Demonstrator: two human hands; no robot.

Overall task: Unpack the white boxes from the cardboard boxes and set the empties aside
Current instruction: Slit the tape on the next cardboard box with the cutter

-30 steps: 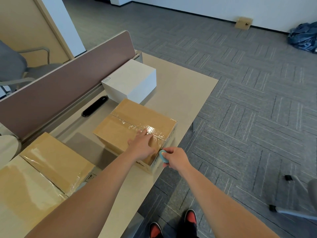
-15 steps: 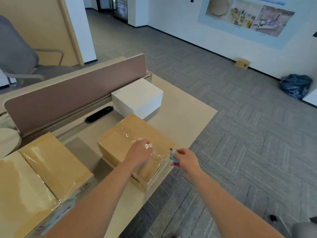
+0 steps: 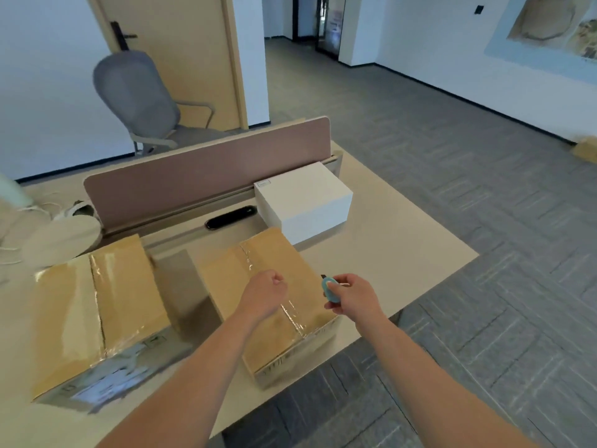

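A taped cardboard box [image 3: 258, 273] lies shut on the desk [image 3: 387, 253] near its front edge. My left hand [image 3: 263, 294] rests on its top as a loose fist, over the clear tape seam. My right hand [image 3: 353, 294] hovers at the box's right edge and pinches a small light-blue cutter [image 3: 329, 289] with a short dark tip. Behind the box sits a plain white box [image 3: 303, 197]. A second, larger taped cardboard box [image 3: 97, 312] lies to the left.
A brown divider panel [image 3: 200, 176] runs along the back of the desk, with a black oblong object [image 3: 231, 217] at its foot. A grey office chair [image 3: 142, 98] stands beyond it. Pale objects and cords [image 3: 58, 234] lie at the far left. Grey carpet lies to the right.
The camera has tilted up, showing more of the room. My left hand has curled into a fist on the box top. My right hand with the cutter has risen slightly beside the box.
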